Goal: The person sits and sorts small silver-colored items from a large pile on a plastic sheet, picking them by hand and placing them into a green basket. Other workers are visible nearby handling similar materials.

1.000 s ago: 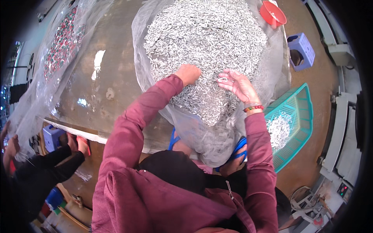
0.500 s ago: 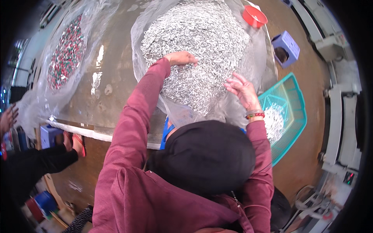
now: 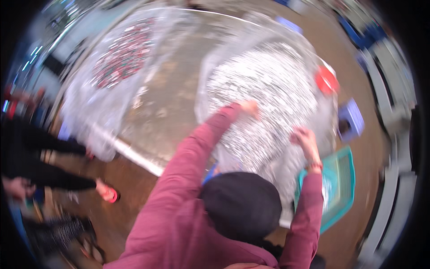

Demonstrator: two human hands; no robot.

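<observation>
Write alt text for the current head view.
A person's left hand and right hand, in maroon sleeves, reach over a heap of small silvery-white pieces on clear plastic. A red bowl and teal basket stand to the right; motion blurs the picture.

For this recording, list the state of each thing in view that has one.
Left hand: at the white pile; grip blurred
Right hand: by the pile's right edge; grip blurred
White pile: loose, spread out
Clear plastic sheet: opened under the pile, crumpled edges
Red-and-green pile: loose, on another sheet
Teal basket: open-topped, white pieces inside
Red bowl: at the table's edge, contents unclear
</observation>
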